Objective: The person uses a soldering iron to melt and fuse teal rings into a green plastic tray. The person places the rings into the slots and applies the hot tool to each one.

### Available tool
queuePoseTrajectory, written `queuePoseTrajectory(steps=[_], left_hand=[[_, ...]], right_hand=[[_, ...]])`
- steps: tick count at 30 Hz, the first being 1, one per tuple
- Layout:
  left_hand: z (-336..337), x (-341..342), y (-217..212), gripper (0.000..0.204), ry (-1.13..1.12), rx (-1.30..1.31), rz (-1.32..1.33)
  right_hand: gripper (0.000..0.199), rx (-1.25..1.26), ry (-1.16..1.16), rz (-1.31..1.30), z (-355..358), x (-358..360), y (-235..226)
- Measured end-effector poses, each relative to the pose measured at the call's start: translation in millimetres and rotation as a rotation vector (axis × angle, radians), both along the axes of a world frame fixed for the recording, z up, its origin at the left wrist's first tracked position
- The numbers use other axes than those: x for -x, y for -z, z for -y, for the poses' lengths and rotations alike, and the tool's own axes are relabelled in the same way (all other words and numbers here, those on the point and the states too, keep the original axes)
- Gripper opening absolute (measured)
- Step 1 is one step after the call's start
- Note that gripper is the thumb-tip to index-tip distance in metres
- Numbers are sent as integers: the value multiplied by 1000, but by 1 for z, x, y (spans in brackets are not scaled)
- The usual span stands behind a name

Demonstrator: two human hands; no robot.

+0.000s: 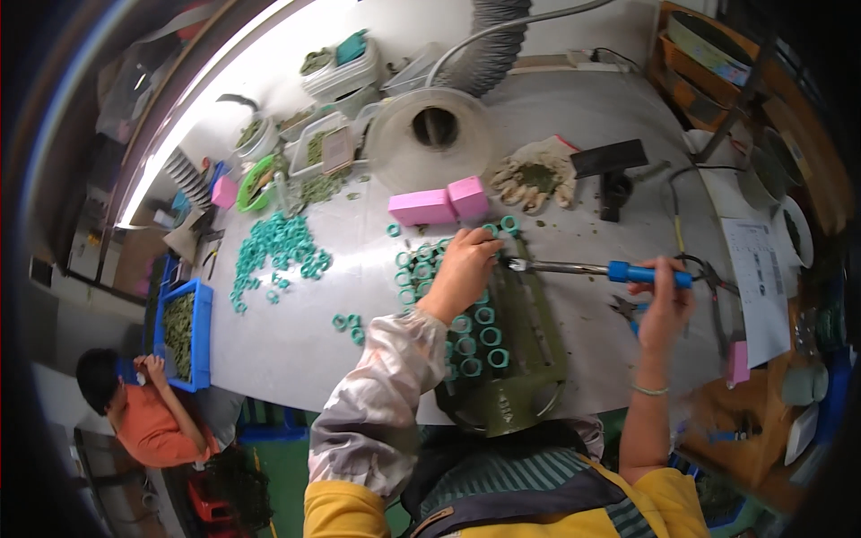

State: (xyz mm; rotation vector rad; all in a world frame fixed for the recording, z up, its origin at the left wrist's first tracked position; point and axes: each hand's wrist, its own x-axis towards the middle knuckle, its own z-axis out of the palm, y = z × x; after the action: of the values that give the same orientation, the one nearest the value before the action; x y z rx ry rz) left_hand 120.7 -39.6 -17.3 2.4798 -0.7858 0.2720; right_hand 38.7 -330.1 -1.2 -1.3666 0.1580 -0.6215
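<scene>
My right hand (pixel 665 300) is wrapped round the blue handle of a soldering iron (pixel 574 268). Its metal shaft points left, with the tip close to my left fingertips. My left hand (pixel 465 272) is closed at a teal ring (pixel 491 230) by the far end of an olive-green board (pixel 529 332); the fingers partly cover what they pinch. Rows of teal hexagonal rings (pixel 491 336) stand along the board's left side, some hidden under my left hand and sleeve.
Loose teal rings (pixel 278 247) lie heaped at left. Two pink blocks (pixel 421 208), a stained glove (pixel 538 175), a black stand (pixel 610 161) and a round hood (pixel 430 143) stand beyond. Pliers (pixel 627 309) lie at right. A co-worker (pixel 157 417) sits lower left beside a blue bin (pixel 203 336).
</scene>
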Motion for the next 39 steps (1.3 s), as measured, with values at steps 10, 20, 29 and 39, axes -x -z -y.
queuePoseTrajectory(steps=[10, 20, 29, 39], left_hand=[[-170, 55, -11, 19, -830, -113, 60], [-214, 106, 27, 9, -924, -170, -27], [-118, 75, -26, 31, -418, 475, -362], [2, 46, -18, 33, -60, 283, -207]], right_hand=[[20, -125, 47, 18, 18, 15, -6], [20, -93, 40, 3, 15, 23, -12], [22, -96, 42, 7, 17, 26, -12], [24, -24, 15, -13, 17, 21, 0]])
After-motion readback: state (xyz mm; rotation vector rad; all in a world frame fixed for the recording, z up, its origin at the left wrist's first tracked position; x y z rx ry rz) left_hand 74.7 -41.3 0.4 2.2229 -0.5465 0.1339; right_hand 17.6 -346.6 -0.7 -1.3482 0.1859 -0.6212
